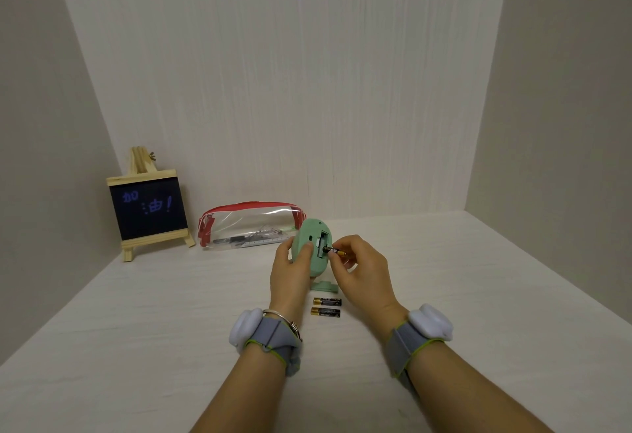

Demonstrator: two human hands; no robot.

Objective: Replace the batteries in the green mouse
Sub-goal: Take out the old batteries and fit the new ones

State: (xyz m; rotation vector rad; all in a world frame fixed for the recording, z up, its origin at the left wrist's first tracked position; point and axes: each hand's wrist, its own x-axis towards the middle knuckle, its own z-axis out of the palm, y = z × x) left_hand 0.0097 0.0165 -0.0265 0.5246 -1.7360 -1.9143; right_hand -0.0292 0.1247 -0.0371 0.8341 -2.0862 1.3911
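1. Nearest you, two batteries (327,302) lie side by side on the pale table (171,330). Just beyond them is a green piece (325,285), probably the mouse's battery door, though your hands half hide it.
2. Your left hand (290,272) curls round the green mouse (304,232), holding it above the table with its underside facing you.
3. Your right hand (359,268) pinches a third battery (333,251) in its fingertips, one end at the open bay.
4. Judge the mouse light, hard-shelled and smooth, so grip its sides. Pinch the battery mid-body, since it is small, slick and round.
5. The table is flat and matt, so loose batteries may roll.
6. Behind the mouse sits a clear pouch (249,229) with a red zip, and a small chalkboard easel (148,208) stands at the left. Plain panelled walls (307,73) close in the back and sides.
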